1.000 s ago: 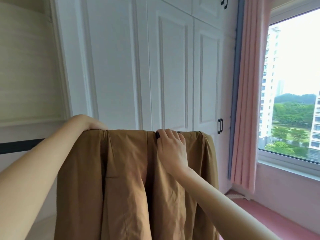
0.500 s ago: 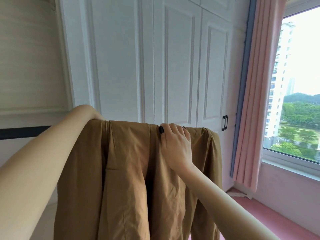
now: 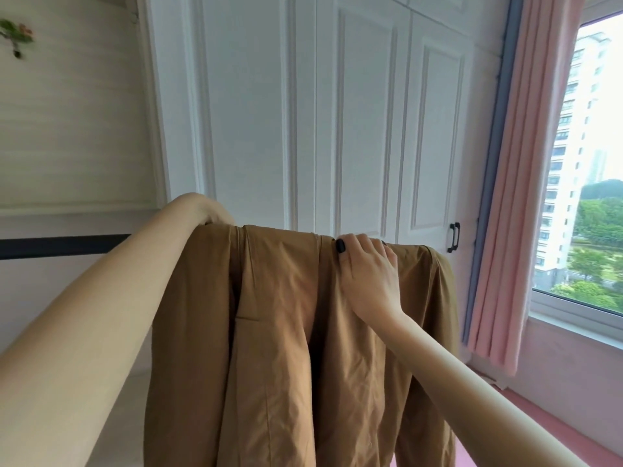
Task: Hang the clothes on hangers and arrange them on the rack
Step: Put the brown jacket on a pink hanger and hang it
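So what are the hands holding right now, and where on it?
Both grip the brown garment along its top edge: the right hand near the middle, fingers curled over it, the left hand at the left corner, fingers mostly hidden. No hanger is visible.

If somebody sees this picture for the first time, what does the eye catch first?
First the brown garment, hanging low in the middle, held up at its top edge by both hands. The right hand curls over that edge near the centre; the left hand grips its left corner. Behind stand white wardrobe doors, with a pink curtain at right.
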`<action>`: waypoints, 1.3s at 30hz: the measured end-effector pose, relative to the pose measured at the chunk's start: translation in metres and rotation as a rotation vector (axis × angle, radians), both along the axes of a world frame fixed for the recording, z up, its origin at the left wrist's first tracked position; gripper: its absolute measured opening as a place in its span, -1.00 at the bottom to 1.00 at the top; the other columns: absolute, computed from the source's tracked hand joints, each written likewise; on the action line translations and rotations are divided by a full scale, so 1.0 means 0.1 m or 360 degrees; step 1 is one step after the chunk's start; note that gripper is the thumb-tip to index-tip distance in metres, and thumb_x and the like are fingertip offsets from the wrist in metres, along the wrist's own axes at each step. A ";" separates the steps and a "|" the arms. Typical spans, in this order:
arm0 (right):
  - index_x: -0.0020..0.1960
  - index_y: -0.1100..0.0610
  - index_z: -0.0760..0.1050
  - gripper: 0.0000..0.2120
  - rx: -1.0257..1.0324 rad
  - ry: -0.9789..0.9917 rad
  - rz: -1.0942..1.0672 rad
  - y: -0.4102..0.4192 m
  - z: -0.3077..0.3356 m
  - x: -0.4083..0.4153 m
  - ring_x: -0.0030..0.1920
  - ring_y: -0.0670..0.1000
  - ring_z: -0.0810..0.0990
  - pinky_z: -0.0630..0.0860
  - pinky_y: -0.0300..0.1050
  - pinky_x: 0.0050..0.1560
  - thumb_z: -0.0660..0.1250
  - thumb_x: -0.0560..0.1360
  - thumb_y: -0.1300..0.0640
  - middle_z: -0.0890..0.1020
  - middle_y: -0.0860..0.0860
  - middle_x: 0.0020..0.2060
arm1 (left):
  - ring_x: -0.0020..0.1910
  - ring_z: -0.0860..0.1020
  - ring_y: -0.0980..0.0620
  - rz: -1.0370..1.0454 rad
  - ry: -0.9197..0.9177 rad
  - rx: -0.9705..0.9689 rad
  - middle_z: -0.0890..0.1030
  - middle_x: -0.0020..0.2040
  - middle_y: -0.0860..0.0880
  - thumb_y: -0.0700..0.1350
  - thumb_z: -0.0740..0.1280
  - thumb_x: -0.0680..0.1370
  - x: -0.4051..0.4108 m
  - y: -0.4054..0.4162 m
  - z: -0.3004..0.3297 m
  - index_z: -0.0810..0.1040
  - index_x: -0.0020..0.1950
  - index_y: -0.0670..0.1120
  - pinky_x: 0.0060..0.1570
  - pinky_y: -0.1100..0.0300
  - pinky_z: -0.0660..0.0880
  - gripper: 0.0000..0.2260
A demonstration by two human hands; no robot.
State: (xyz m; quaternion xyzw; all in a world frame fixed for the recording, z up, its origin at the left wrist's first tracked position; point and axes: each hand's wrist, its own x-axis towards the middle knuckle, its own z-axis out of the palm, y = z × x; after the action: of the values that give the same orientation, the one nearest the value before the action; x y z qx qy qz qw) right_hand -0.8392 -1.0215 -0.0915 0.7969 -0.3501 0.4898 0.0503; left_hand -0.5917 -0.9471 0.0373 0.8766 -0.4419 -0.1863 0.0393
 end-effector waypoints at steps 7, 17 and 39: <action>-0.01 0.05 0.46 -0.77 0.0218 -0.0045 0.0168 0.02 0.19 -0.03 0.04 -0.01 0.45 0.27 -0.05 0.18 0.04 0.61 0.05 0.53 -0.10 -0.09 | 0.12 0.53 -0.12 0.0360 0.0799 -0.1476 0.51 0.31 -0.18 -0.44 0.16 0.54 0.11 0.12 0.04 0.51 0.33 -0.14 0.22 0.04 0.49 -0.57; 0.21 0.10 0.47 -0.69 0.0659 -0.0214 0.0216 -0.28 0.59 0.05 0.23 0.09 0.45 0.40 0.03 0.17 0.15 0.55 0.01 0.53 0.05 0.19 | -0.40 0.67 0.02 -0.0035 0.1797 -0.1703 0.66 -0.31 -0.13 -0.28 0.11 0.55 -0.15 0.62 0.07 0.55 -0.15 -0.27 -0.21 0.17 0.54 -0.77; -0.38 0.07 0.25 -0.57 0.0381 0.0069 0.0180 -0.42 0.36 0.18 -0.30 -0.10 0.42 0.31 0.09 0.13 0.04 0.60 -0.11 0.45 -0.06 -0.46 | -0.19 0.55 -0.08 0.0117 0.0643 -0.0627 0.59 -0.18 -0.17 0.07 0.22 0.59 -0.31 0.57 0.09 0.54 -0.18 -0.21 -0.21 0.12 0.49 -0.64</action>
State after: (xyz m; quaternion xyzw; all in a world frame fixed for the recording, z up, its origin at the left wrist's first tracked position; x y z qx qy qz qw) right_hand -0.8217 -1.0634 -0.0551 0.8260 -0.3594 0.4292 -0.0654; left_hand -0.6227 -0.8903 0.0465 0.8126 -0.4208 -0.2661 0.3029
